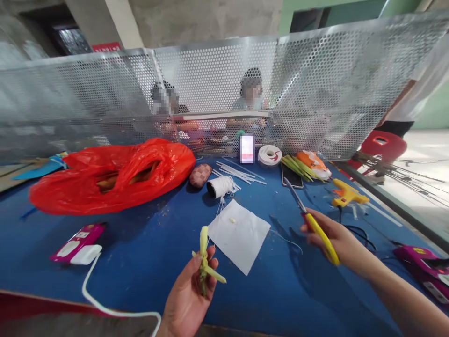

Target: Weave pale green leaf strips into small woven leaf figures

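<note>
Between the thumb and fingers of my left hand [191,292] is a small pale yellow-green figure of folded leaf strips [204,262], with one strip pointing up and another out to the right. My right hand [328,234] grips a pair of scissors [321,236] with yellow and red handles, its blades pointing up and left. A square of white paper [242,238] lies between my hands with a tiny pale scrap [232,220] on it. Just behind the paper, a spool of white thread [220,187] lies on its side, with loose thread trailing from it.
A red plastic bag [115,178] fills the left of the blue table [259,299]. Behind are white sticks [242,173], a tape roll [270,155], green leaf strips [300,167] and a yellow glue gun [347,193]. A perforated metal screen [217,70] separates me from two people.
</note>
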`<state>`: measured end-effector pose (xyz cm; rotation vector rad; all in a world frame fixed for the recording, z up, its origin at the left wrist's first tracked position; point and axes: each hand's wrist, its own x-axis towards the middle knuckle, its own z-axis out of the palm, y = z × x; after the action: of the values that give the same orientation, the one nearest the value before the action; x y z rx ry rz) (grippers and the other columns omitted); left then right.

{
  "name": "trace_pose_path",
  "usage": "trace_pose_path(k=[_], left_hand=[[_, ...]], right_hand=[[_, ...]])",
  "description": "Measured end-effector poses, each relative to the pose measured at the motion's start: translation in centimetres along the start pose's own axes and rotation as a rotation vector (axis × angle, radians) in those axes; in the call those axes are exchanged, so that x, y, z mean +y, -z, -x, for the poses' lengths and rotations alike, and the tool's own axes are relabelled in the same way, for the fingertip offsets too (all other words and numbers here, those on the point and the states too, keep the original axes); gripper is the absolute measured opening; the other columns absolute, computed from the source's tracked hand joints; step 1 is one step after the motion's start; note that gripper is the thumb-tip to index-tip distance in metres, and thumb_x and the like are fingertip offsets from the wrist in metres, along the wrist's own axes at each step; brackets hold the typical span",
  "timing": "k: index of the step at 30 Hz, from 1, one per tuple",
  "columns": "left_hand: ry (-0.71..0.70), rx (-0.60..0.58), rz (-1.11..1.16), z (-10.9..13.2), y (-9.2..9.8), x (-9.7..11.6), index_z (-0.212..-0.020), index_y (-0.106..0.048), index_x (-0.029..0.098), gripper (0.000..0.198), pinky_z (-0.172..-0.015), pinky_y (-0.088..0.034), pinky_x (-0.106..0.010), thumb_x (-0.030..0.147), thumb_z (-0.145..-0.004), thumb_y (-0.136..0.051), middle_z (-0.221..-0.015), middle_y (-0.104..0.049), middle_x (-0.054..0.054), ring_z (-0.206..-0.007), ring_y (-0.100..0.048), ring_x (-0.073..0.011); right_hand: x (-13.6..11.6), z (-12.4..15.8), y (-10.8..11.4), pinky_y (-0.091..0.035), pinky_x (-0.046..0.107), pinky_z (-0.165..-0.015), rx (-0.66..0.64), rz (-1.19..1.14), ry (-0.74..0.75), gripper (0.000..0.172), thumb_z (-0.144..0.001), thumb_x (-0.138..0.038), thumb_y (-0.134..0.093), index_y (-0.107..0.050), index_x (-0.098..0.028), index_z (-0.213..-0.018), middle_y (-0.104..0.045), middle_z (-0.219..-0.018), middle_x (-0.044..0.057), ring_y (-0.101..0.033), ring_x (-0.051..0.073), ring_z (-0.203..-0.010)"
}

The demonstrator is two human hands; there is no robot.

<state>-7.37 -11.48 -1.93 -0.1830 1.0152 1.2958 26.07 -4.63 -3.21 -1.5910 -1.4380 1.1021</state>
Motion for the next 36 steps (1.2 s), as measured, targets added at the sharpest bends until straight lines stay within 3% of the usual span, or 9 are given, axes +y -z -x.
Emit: trace_pose_path(k=[2, 4, 6, 8, 11, 16, 23, 31, 36], left_hand=[[0.023, -0.01, 0.018, 0.0, -0.2, 0.2, -0.092, -0.066, 0.01, 0.022, -0.047, -0.058, -0.022, 0.005, -0.094, -0.045, -0.086, -0.076, -0.008, -0.066, -0.073, -0.0166], [0.042, -0.027, 0.04, 0.0, -0.3, 0.4, -0.091, -0.067, 0.01, 0.026, -0.047, -0.058, -0.022, 0.007, -0.096, -0.042, -0.083, -0.076, -0.007, -0.065, -0.073, -0.0165], [0.052, -0.057, 0.064, 0.0, -0.3, 0.5, -0.089, -0.067, 0.011, 0.028, -0.048, -0.058, -0.023, 0.008, -0.096, -0.04, -0.083, -0.076, -0.007, -0.066, -0.073, -0.0165], [0.055, -0.077, 0.09, -0.1, -0.2, 0.7, -0.088, -0.068, 0.012, 0.03, -0.049, -0.058, -0.022, 0.01, -0.097, -0.039, -0.083, -0.076, -0.007, -0.066, -0.073, -0.0162], [0.07, -0.09, 0.112, -0.2, -0.2, 0.9, -0.088, -0.068, 0.011, 0.031, -0.049, -0.057, -0.022, 0.012, -0.097, -0.038, -0.079, -0.075, -0.007, -0.065, -0.072, -0.0157], [0.081, -0.113, 0.127, -0.1, -0.1, 1.1, -0.087, -0.068, 0.01, 0.032, -0.049, -0.058, -0.022, 0.012, -0.098, -0.038, -0.079, -0.074, -0.007, -0.064, -0.072, -0.0157], [0.087, -0.086, 0.107, 0.1, -0.5, 0.8, -0.085, -0.067, 0.009, 0.031, -0.048, -0.058, -0.023, 0.011, -0.097, -0.039, -0.075, -0.073, -0.008, -0.061, -0.071, -0.0154], [0.054, -0.027, 0.088, 0.0, -0.2, 0.6, -0.086, -0.063, 0.01, 0.023, -0.047, -0.057, -0.023, 0.007, -0.095, -0.042, -0.078, -0.075, -0.009, -0.061, -0.072, -0.0166], [0.001, 0.008, 0.028, 0.3, -0.4, 0.6, -0.092, -0.064, 0.01, 0.011, -0.049, -0.058, -0.021, 0.004, -0.09, -0.055, -0.085, -0.076, -0.008, -0.067, -0.073, -0.0157]], right_hand=[[-1.4, 1.2, -1.8, -0.046, 0.026, -0.052, -0.2, -0.227, -0.119, 0.076, -0.068, -0.047, -0.077, -0.048, -0.025, -0.134, -0.061, -0.086, 0.001, -0.056, 0.013, -0.059], [-2.9, 2.0, -3.8, -0.046, 0.023, -0.051, -0.373, -0.343, -0.216, 0.071, -0.07, -0.048, -0.079, -0.049, -0.025, -0.13, -0.053, -0.073, -0.004, -0.051, 0.01, -0.055], [-4.2, 2.2, -5.3, -0.045, 0.019, -0.049, -0.506, -0.427, -0.264, 0.07, -0.069, -0.055, -0.08, -0.051, -0.025, -0.125, -0.051, -0.075, -0.004, -0.051, 0.009, -0.058], [-5.2, 1.7, -6.1, -0.044, 0.018, -0.045, -0.627, -0.391, -0.242, 0.07, -0.069, -0.071, -0.071, -0.054, -0.022, -0.117, -0.053, -0.078, -0.002, -0.053, 0.01, -0.06], [-6.7, 0.3, -6.6, -0.039, 0.015, -0.039, -0.793, -0.208, -0.191, 0.065, -0.074, -0.076, -0.063, -0.056, -0.019, -0.105, -0.053, -0.075, -0.002, -0.049, 0.007, -0.052], [-8.6, -2.2, -8.0, -0.041, 0.015, -0.035, -0.846, -0.118, -0.243, 0.063, -0.07, -0.078, -0.063, -0.049, -0.021, -0.09, -0.049, -0.067, -0.005, -0.046, 0.005, -0.046], [-9.2, -4.5, -10.6, -0.035, 0.015, -0.029, -0.858, -0.088, -0.22, 0.061, -0.073, -0.078, -0.062, -0.048, -0.022, -0.092, -0.045, -0.062, -0.008, -0.039, 0.003, -0.038], [-8.8, -4.5, -11.7, -0.032, 0.015, -0.031, -0.729, 0.01, -0.212, 0.048, -0.078, -0.065, -0.066, -0.056, -0.02, -0.091, -0.041, -0.054, -0.01, -0.033, 0.002, -0.033], [-8.3, -3.3, -10.7, -0.03, 0.018, -0.034, -0.69, -0.028, -0.073, 0.046, -0.076, -0.058, -0.069, -0.06, -0.019, -0.097, -0.045, -0.057, -0.009, -0.033, 0.003, -0.035]])
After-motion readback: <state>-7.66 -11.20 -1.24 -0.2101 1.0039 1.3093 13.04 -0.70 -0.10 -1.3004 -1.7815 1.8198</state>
